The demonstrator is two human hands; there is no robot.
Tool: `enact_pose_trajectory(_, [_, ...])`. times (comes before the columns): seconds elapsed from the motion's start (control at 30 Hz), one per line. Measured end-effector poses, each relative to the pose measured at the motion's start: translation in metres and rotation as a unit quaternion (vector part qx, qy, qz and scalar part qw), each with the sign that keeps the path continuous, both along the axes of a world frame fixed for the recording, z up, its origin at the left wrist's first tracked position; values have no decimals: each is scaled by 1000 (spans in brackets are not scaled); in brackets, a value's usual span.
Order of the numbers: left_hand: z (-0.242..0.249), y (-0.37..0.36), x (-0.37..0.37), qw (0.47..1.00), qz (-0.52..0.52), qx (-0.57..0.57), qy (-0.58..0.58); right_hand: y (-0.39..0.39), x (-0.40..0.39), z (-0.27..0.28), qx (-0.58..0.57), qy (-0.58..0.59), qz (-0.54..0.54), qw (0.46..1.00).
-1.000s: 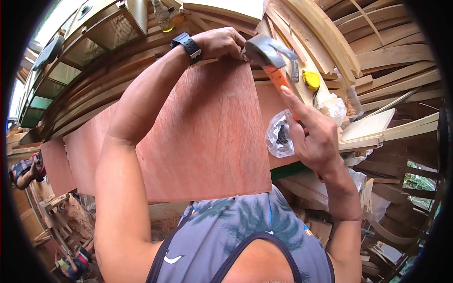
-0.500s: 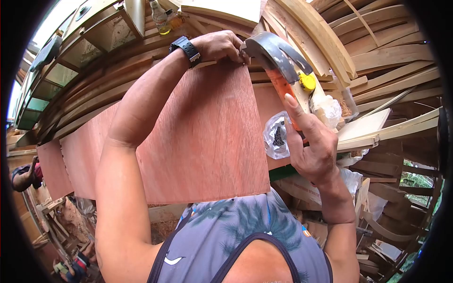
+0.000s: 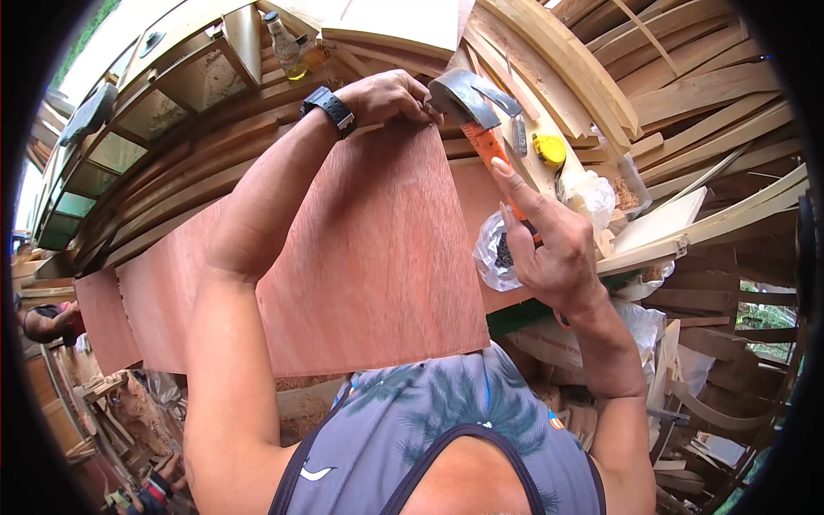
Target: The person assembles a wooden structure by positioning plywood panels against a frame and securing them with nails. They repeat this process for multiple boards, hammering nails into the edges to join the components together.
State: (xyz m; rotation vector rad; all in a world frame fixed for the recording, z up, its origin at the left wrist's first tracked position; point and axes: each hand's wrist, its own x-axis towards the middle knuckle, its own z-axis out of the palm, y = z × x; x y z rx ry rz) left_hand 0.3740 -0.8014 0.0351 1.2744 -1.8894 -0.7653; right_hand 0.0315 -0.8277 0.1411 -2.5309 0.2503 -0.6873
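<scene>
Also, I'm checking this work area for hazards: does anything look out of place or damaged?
A glass bottle sits beside the timber toward the upper left, an odd spot where it might get knocked. The reddish panel shows no obvious damage.

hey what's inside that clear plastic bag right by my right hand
Inside the clear plastic bag are small dark bits, too small to identify. Your right hand covers the bag's right edge, so anything there is hidden.

Grey sleeveless top (image 3: 412, 412), dark palm-like prints, navy edging, black wristwatch (image 3: 329, 112)
</scene>
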Motion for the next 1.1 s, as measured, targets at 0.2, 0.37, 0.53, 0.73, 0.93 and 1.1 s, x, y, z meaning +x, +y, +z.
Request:
enact_pose_trajectory(0.2, [2, 10, -12, 998, 66, 19, 5, -3, -2, -15, -4, 41, -4, 999])
enact_pose_trajectory(0.37, [-3, 7, -13, 966, 95, 174, 168, -10, -5, -37, 1, 51, -11, 999])
enact_pose_trajectory(0.53, [7, 13, -21, 970, 114, 167, 136, -10, -6, -31, 14, 16, -14, 1000])
enact_pose_trajectory(0.73, [-7, 12, -21, 954, 122, 187, 202, -3, -7, -19, 39, 12, -12, 999])
enact_pose_trajectory(0.93, [6, 16, -26, 944, 149, 202, 213, -6, 6, -36, 2, -4, 18, 1000])
enact_pose_trajectory(1.1, [-5, 9, -18, 972, 140, 148, 118, 7, 3, -37, 60, 58, -56, 995])
